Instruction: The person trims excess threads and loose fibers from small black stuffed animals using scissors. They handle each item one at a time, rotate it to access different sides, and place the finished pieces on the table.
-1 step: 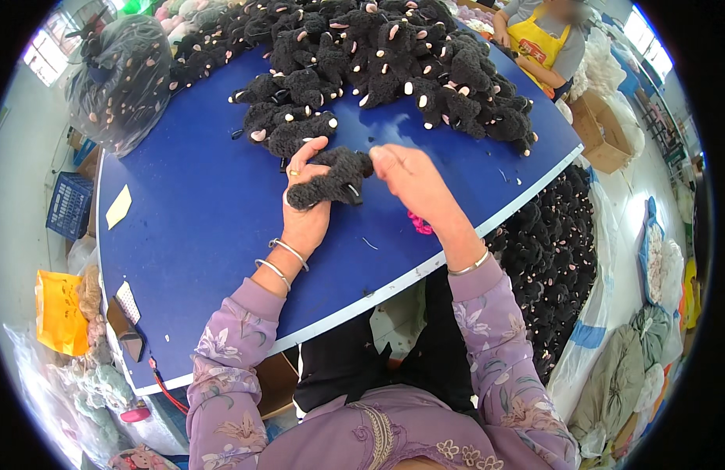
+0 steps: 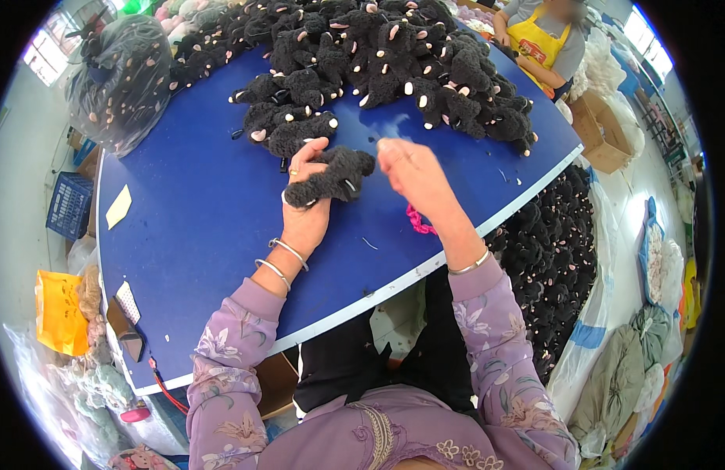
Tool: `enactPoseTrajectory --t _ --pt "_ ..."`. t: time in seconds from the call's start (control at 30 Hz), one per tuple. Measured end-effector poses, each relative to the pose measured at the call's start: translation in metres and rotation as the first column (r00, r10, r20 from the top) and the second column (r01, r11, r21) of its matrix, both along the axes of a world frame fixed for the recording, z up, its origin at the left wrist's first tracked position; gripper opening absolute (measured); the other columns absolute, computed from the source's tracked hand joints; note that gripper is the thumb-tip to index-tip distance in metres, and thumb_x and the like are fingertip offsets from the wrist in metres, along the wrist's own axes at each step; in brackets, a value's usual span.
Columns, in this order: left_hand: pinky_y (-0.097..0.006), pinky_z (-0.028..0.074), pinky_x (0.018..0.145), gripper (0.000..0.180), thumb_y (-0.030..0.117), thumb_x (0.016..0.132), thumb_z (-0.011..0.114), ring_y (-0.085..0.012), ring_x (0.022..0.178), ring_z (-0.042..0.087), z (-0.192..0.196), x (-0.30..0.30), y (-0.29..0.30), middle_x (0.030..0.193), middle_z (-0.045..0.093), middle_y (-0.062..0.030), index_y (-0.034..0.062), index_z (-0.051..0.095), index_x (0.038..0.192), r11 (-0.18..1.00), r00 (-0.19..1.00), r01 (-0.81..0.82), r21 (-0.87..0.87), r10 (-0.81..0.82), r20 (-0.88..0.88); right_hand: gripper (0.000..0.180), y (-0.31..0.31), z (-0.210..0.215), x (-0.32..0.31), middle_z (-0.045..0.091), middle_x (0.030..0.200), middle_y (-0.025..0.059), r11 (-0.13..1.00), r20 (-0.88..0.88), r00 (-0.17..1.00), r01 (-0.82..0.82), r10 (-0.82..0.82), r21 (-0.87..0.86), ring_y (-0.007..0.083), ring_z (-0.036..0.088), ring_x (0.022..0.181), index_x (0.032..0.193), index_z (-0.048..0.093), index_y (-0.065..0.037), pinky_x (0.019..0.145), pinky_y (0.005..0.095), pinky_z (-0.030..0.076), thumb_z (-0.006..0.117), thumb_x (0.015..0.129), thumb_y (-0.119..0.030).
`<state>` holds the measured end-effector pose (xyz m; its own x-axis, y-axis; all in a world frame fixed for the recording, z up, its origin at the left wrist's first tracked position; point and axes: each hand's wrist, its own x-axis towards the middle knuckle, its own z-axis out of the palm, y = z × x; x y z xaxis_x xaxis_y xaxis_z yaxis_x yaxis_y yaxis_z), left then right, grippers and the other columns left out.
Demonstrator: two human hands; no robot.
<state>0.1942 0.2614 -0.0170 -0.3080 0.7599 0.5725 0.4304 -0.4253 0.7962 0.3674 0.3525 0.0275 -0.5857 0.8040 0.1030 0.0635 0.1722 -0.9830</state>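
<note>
My left hand (image 2: 306,215) is closed around a small black plush toy (image 2: 331,178), holding it above the blue table. A little loop and a pale bit show at the toy's lower right side. Just right of the toy, my right hand (image 2: 416,176) is closed in a pinch, its fingertips apart from the plush. Whatever sits between those fingers is too small to make out. By the heel of that hand is a bright pink looped thing (image 2: 420,222); whether it hangs from the hand or lies on the table I cannot tell.
A large heap of black plush toys (image 2: 378,59) covers the far side of the table (image 2: 214,258). More fill a pile (image 2: 546,266) beyond the right edge. A stuffed clear bag (image 2: 120,86) stands far left. Across the table, a person in a yellow apron (image 2: 535,43) works.
My right hand has drawn slightly right and up, away from the toy. The toy has tilted a little in my left hand, and more of the pink looped thing shows.
</note>
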Motion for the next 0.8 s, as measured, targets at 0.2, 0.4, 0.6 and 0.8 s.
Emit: enactPoseTrajectory --t 0.2,0.4,0.6,0.8 --pt "-0.028 0.048 0.083 0.022 0.015 0.092 0.059 -0.0121 0.092 0.058 -0.006 0.0 -0.006 0.102 0.064 -0.0046 -0.0004 0.06 0.108 0.951 0.824 0.209 -0.228 -0.046 0.565 0.042 0.015 -0.01 0.004 0.044 0.067 -0.0027 0.971 -0.23 0.967 0.054 -0.109 -0.234 0.0038 0.033 0.048 0.086 0.055 -0.003 0.042 0.0203 0.026 0.04 0.1 -0.04" --pt "-0.03 0.05 0.083 0.049 0.042 0.096 0.05 -0.0175 0.095 0.062 0.011 0.004 -0.004 0.105 0.063 -0.0103 -0.0029 0.057 0.115 0.918 0.642 0.275 -0.287 0.047 0.765 0.034 -0.003 0.005 -0.002 0.057 0.082 0.0009 0.994 -0.019 0.999 -0.04 0.038 -0.104 0.0068 0.052 0.071 0.092 0.058 -0.001 0.064 0.023 0.044 0.066 0.086 -0.033" --pt "-0.032 0.053 0.083 0.041 0.032 0.095 0.055 -0.0198 0.097 0.062 0.008 0.005 -0.002 0.11 0.062 -0.0113 -0.0021 0.054 0.118 0.934 0.58 0.32 -0.158 -0.062 0.813 0.038 -0.008 -0.007 -0.013 0.061 0.089 0.0042 0.999 -0.072 0.997 -0.031 0.033 0.033 0.0099 0.055 0.082 0.1 0.059 0.002 0.076 0.0256 0.046 0.072 0.081 -0.027" --pt "-0.034 0.053 0.085 0.032 0.015 0.09 0.059 -0.0213 0.096 0.063 0.006 -0.001 -0.003 0.108 0.063 -0.0115 -0.0026 0.055 0.116 0.871 0.49 0.477 -0.116 -0.154 0.858 0.029 -0.002 -0.015 -0.013 0.061 0.079 0.0025 0.996 -0.044 0.998 0.035 -0.039 -0.08 0.0079 0.054 0.073 0.097 0.059 0.003 0.067 0.0237 0.045 0.068 0.085 -0.022"
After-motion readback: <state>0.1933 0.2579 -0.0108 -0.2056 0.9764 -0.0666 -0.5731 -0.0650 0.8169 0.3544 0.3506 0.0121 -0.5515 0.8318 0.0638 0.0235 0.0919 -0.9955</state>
